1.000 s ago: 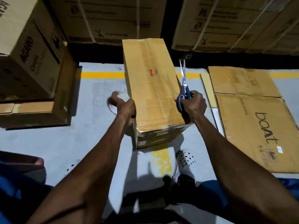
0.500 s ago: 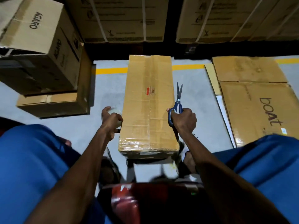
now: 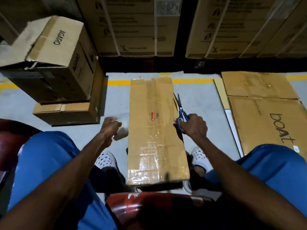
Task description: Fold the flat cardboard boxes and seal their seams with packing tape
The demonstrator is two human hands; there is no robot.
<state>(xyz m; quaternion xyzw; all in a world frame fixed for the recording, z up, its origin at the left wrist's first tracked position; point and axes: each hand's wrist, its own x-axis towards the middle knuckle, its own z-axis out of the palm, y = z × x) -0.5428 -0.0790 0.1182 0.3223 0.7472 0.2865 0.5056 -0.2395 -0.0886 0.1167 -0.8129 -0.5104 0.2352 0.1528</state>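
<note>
Brown corrugated carton, taped along its top seam, stands on the grey floor between the seated person's knees.

The tall cardboard box [image 3: 156,130] has glossy clear packing tape over the centre seam and its near end, so that face is probably slick; the board itself looks stiff but light and likely empty, best held by pressing flat on the two long sides or gripping the corner edges, not the tape. The right hand [image 3: 193,126], at the box's right edge, has its fingers curled round the blue-handled scissors [image 3: 181,113], blades pointing away. The left hand [image 3: 110,127], just beside the left wall, grips a blurred roll of packing tape [image 3: 122,131]. Flattened boxes [image 3: 265,103] lie on the floor to the right.
</note>
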